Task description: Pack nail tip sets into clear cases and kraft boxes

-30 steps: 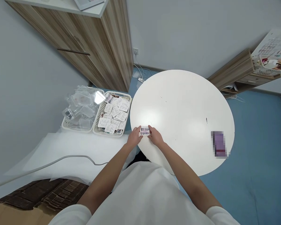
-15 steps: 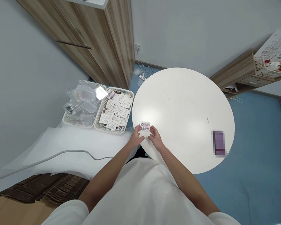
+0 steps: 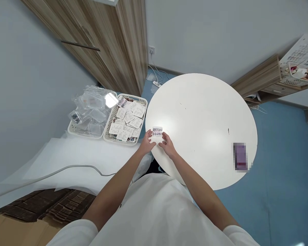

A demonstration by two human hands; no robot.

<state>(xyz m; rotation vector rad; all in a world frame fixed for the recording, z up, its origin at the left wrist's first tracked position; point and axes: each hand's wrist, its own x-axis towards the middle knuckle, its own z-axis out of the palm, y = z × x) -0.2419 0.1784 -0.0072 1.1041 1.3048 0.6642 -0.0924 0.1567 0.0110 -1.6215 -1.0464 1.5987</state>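
Observation:
A small white card of press-on nails (image 3: pixel 157 132), with two rows of purplish, shiny pieces, is held over the near left side of the round white table (image 3: pixel 200 109). My left hand (image 3: pixel 146 144) grips its left edge with the fingertips, the thumb pointing inward below. On the opposite edge, the fingers of my right hand (image 3: pixel 168 146) hold the card, the thumb likewise set apart beneath. Left of the table, a white basket (image 3: pixel 105 136) contains many similar cards (image 3: pixel 129 116), most with their printed side up.
Another basket (image 3: pixel 74 131) holds a heap of clear plastic boxes (image 3: pixel 92 106). White sheeting (image 3: pixel 77 150) with a grey cable (image 3: pixel 83 166) lies nearer me. A blurred purple object (image 3: pixel 240 156) rests at the table's right. A wooden cabinet (image 3: pixel 113 44) stands behind the baskets.
Both hands have shifted slightly away from me and to the left, carrying the card with them. The baskets and the purple object have stayed in place.

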